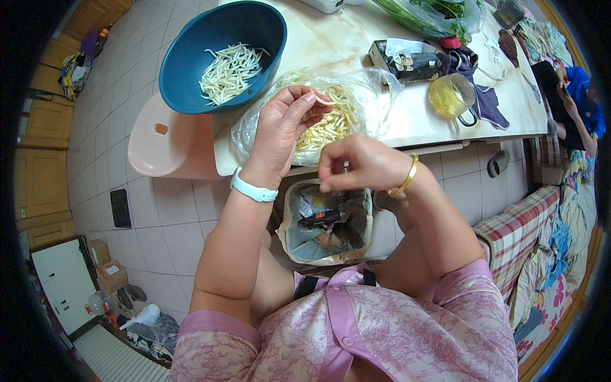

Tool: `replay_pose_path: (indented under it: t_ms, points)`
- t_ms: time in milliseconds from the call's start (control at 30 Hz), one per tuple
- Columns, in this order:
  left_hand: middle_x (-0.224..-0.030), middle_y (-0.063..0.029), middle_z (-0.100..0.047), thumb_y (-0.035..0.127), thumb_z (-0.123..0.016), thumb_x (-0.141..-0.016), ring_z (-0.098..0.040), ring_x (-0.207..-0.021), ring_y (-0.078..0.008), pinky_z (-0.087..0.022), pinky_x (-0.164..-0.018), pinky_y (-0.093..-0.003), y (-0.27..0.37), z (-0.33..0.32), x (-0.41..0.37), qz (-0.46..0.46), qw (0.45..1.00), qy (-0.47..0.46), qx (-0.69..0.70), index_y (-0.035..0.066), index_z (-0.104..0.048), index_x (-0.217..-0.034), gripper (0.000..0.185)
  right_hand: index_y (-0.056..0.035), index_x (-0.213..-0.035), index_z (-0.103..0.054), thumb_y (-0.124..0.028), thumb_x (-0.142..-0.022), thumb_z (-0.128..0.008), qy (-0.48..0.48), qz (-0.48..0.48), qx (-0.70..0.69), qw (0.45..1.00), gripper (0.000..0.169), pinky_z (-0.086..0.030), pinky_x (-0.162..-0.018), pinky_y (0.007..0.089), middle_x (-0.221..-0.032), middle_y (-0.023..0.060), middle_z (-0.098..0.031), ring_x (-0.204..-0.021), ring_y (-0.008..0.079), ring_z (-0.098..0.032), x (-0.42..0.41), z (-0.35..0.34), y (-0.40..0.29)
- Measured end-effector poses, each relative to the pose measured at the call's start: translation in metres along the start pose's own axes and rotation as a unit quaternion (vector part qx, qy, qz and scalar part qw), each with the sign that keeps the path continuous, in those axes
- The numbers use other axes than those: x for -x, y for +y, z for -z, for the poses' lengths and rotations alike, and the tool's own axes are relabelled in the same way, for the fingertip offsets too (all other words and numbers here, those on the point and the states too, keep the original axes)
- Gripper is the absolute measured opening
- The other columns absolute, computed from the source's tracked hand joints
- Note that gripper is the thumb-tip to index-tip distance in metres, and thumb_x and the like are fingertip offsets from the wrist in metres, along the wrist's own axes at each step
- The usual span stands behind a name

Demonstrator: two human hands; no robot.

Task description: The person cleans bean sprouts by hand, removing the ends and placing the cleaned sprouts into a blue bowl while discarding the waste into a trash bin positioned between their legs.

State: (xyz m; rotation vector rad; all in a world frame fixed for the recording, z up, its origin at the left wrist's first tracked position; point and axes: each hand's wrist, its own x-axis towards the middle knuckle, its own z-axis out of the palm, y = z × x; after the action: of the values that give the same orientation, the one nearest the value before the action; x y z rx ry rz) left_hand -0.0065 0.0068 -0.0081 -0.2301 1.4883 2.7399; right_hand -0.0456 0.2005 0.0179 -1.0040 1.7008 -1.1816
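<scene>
My left hand [289, 110] pinches a single white bean sprout [324, 100] between thumb and fingertips, above an open clear plastic bag [253, 126] on the table. Inside that bag lies a heap of yellowish bean sprouts [329, 129], partly hidden behind my hands. With fingers curled, my right hand [355, 162] hangs over the near side of a lined waste bin [292, 243]; whether anything sits between its fingertips is unclear. At the upper left, a dark blue plastic basin [179, 67] holds a pile of white sprouts [231, 74].
On the table [329, 31] are a tissue box [410, 64], a glass mug of yellow liquid [448, 98], a dark cloth [489, 107] and bagged green vegetables [420, 19]. A pink stool [157, 143] stands left. Another person [580, 95] sits at far right, near a plaid-covered seat [520, 219].
</scene>
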Motion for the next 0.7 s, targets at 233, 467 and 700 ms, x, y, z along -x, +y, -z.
replay_pose_path:
  t_ms: [233,467,700]
  points:
    - [-0.104,-0.0078,-0.067,0.016,-0.059,-0.104,-0.069,-0.097,-0.0183,-0.057,-0.091,-0.0323,0.002,0.0,0.001,0.008,1.0,0.01,-0.007,0.004,-0.06,-0.112,0.015,-0.0007,-0.089,-0.068,-0.017,-0.091,-0.078,0.163,-0.091,-0.107,0.977,0.02,-0.051,-0.06,0.0244,-0.074,-0.0013,-0.066,-0.067,0.0071,-0.062,0.003,0.022,0.0]
    - [-0.104,-0.0079,-0.068,0.019,-0.06,-0.103,-0.068,-0.093,-0.0171,-0.057,-0.091,-0.032,0.003,-0.003,0.002,0.029,0.999,0.006,-0.034,0.003,-0.06,-0.113,0.019,-0.0001,-0.093,-0.068,-0.017,-0.09,-0.079,0.318,-0.002,-0.069,0.946,0.021,-0.051,-0.06,0.0243,-0.077,-0.0002,-0.068,-0.068,0.0076,-0.063,-0.005,0.02,0.006]
    - [-0.104,-0.0088,-0.07,0.012,-0.065,-0.1,-0.07,-0.096,-0.0173,-0.059,-0.088,-0.0316,0.001,-0.006,0.0,0.015,0.997,-0.009,-0.076,0.001,-0.059,-0.113,0.018,0.0011,-0.09,-0.068,-0.011,-0.09,-0.076,0.366,0.023,0.061,0.928,0.014,-0.053,-0.062,0.0278,-0.076,0.0072,-0.069,-0.066,0.0122,-0.064,-0.007,0.017,0.013]
